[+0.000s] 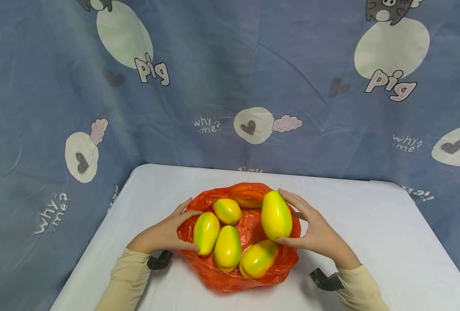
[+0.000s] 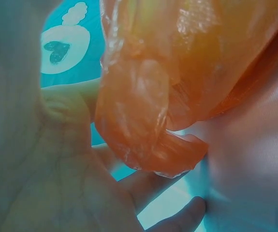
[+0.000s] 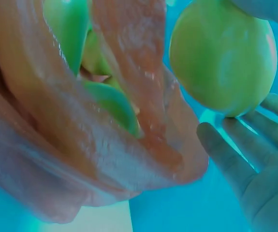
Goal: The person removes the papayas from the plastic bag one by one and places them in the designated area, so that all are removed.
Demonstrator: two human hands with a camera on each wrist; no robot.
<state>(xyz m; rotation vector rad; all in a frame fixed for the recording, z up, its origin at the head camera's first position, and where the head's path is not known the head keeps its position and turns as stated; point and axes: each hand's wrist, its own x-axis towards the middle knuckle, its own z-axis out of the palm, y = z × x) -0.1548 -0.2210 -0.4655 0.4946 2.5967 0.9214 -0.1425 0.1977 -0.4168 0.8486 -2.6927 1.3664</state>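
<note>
An orange-red plastic bag (image 1: 249, 224) stands wide open on the table with several yellow papayas in it, such as one (image 1: 228, 248) with a green streak. At its left rim rests my left hand (image 1: 169, 233), thumb and fingers spread beside the leftmost papaya (image 1: 206, 233). The left wrist view has fingers (image 2: 148, 186) extended behind a fold of the bag (image 2: 134, 106). My right hand (image 1: 317, 229) grips a larger papaya (image 1: 276, 216) between thumb and fingers over the bag's right side. In the right wrist view this papaya (image 3: 221, 58) is beside the bag (image 3: 105, 145).
The bag stands on a white table (image 1: 370, 224). A blue curtain (image 1: 222, 82) printed with cartoon pigs and lettering hangs behind the table and along its left side. Dark wrist mounts (image 1: 326, 280) sit under both forearms.
</note>
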